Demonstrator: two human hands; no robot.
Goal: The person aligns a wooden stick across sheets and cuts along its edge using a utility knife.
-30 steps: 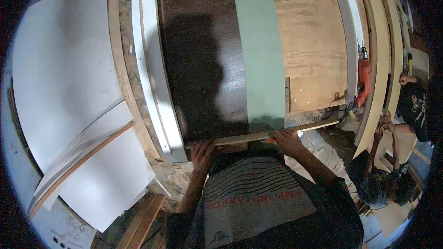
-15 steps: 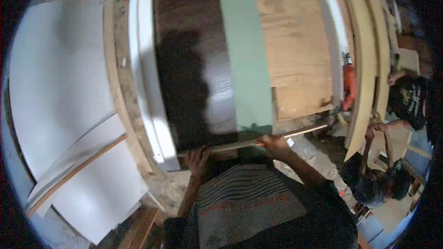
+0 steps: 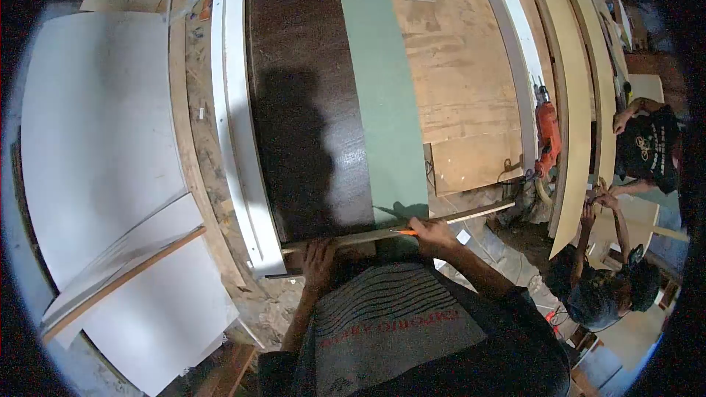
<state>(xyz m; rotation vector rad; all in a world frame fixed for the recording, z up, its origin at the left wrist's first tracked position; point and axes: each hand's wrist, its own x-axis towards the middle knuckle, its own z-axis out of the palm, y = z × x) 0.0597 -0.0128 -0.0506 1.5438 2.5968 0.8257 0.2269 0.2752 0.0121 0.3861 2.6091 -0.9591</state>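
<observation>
A thin wooden strip [image 3: 479,213] lies crosswise over the near end of a dark brown panel [image 3: 301,44] and a light green panel [image 3: 390,103]. My left hand [image 3: 318,265] rests on the strip near its left part, fingers stretched forward over it. At the strip's right part, my right hand [image 3: 435,237] is closed around an orange pencil [image 3: 406,232]. The pencil points left, its tip close to the strip above the brown and green panels' near edge. Part of my right hand's grip is hidden from above.
White rails [image 3: 234,125] flank the panels on the left. A red power drill [image 3: 546,132] lies at the right, by long yellowish boards [image 3: 572,140]. White sheets [image 3: 103,103] lie at far left. Other people [image 3: 603,294] work at the right.
The view has shifted slightly and sharpened. The pencil in my right hand sits a little further left along the strip. My left hand stays on the strip.
</observation>
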